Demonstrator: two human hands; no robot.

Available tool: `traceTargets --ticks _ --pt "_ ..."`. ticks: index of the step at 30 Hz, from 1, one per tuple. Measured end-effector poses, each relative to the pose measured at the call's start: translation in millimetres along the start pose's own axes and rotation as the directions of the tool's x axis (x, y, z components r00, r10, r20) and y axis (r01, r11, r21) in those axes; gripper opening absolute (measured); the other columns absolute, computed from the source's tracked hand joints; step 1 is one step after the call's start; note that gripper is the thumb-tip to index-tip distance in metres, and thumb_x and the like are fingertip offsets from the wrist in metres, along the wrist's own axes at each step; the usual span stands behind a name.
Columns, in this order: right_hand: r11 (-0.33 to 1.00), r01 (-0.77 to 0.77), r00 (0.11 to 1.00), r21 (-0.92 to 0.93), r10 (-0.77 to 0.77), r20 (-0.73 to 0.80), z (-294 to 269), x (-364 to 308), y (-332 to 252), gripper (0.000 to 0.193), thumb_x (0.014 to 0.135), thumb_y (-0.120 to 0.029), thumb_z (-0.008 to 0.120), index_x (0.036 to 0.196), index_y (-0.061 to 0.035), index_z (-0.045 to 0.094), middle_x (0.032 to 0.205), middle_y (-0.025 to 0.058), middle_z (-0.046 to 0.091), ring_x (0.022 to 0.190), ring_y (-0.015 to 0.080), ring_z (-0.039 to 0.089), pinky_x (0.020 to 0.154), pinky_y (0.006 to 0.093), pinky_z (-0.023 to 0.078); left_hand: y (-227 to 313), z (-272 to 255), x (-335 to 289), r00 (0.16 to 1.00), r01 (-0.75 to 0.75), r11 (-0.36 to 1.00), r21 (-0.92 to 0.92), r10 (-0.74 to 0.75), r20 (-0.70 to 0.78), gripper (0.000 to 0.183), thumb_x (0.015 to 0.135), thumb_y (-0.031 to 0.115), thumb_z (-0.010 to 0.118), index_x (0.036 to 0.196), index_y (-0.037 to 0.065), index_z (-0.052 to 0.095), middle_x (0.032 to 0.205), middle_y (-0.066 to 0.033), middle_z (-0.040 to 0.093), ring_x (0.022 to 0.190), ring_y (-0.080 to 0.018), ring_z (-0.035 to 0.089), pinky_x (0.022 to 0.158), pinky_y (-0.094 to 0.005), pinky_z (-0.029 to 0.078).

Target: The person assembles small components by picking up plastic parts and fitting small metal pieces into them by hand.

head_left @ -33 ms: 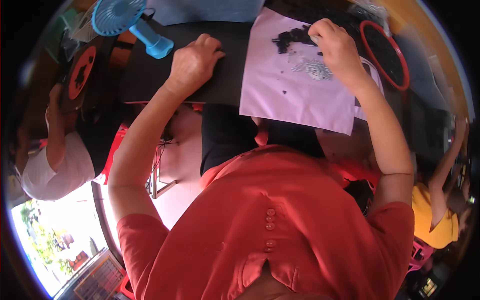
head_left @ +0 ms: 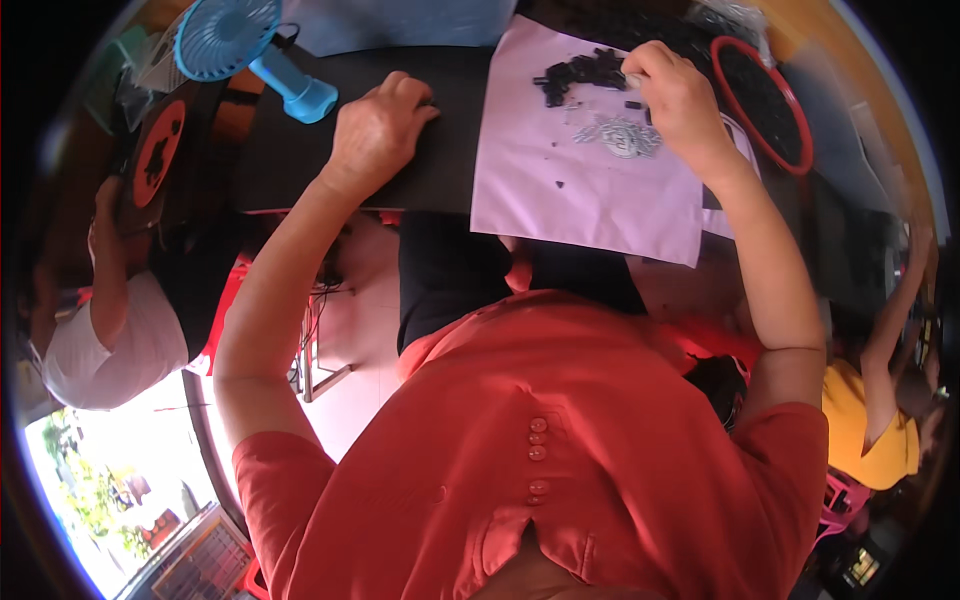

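My left hand (head_left: 380, 128) rests on the dark tabletop (head_left: 440, 150), left of a pink cloth (head_left: 590, 215). Its fingers are curled in, and whatever they might hold is hidden. Over the cloth's right side, my right hand (head_left: 682, 105) is closed in a pinch. Something small and pale shows at its fingertips, too small to name. Just left of those fingertips lies a heap of small black pieces (head_left: 580, 75). Nearer to me, beside the right hand, sits a pile of thin silvery metal pieces (head_left: 625, 138). A few black bits are scattered on the cloth.
A blue handheld fan (head_left: 300, 98) lies left of my left hand. A red-rimmed round tray (head_left: 795, 150) of black pieces stands at the right. At far left is a red tray (head_left: 160, 150) near a person in white (head_left: 115, 340). A person in yellow (head_left: 865, 425) is at the right.
The view has shifted slightly, moving the cloth and fan a little left in the picture. Both hands keep nearly the same pose.
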State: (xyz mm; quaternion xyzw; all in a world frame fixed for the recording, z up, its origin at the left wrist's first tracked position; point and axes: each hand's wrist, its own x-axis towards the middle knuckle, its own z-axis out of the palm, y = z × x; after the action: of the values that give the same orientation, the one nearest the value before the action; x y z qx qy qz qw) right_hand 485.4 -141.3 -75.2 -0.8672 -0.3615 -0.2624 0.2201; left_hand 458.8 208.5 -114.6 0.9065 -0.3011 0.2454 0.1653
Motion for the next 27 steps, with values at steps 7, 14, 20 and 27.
traceTargets --ticks 7,14,20,27 --pt "0.982 -0.179 0.980 0.052 0.174 0.093 -14 -42 10 0.014 0.082 0.007 0.055 0.094 -0.0004 0.059 0.089 0.0103 0.061 0.082 0.0259 0.064 0.073 0.0330 0.049 4 3 4 0.997 0.075 0.992 -0.100 -0.072 0.034 0.015 0.085 0.013 0.069 0.092 0.006 0.059 0.089 -0.0084 0.064 0.077 -0.0327 0.066 0.063 -0.0400 0.052" --pt "0.983 -0.153 0.988 0.098 0.155 -0.009 -22 -31 -7 0.011 0.080 0.000 0.065 0.090 -0.0036 0.061 0.085 0.0073 0.062 0.081 0.0277 0.064 0.075 0.0376 0.049 10 8 8 0.994 0.103 0.977 -0.189 -0.096 0.046 0.018 0.083 0.009 0.069 0.096 0.004 0.058 0.085 -0.0119 0.064 0.072 -0.0297 0.066 0.063 -0.0355 0.052" --pt "0.988 -0.121 0.992 0.098 0.124 -0.022 -18 -26 -11 0.009 0.081 -0.001 0.064 0.089 -0.0050 0.061 0.084 0.0051 0.061 0.080 0.0249 0.063 0.077 0.0363 0.048 32 7 24 0.994 0.076 0.959 -0.275 -0.093 -0.049 0.015 0.081 0.006 0.069 0.092 0.003 0.059 0.083 -0.0103 0.063 0.069 -0.0249 0.065 0.062 -0.0326 0.051" --pt "0.985 -0.114 0.993 0.127 0.118 -0.024 -8 -15 -16 0.007 0.080 -0.002 0.064 0.086 -0.0058 0.062 0.082 0.0047 0.061 0.080 0.0244 0.063 0.075 0.0361 0.046 94 42 65 0.998 -0.045 0.987 -0.153 0.038 -0.046 0.020 0.078 0.016 0.075 0.092 0.008 0.064 0.089 -0.0083 0.061 0.075 -0.0272 0.066 0.065 -0.0372 0.055"
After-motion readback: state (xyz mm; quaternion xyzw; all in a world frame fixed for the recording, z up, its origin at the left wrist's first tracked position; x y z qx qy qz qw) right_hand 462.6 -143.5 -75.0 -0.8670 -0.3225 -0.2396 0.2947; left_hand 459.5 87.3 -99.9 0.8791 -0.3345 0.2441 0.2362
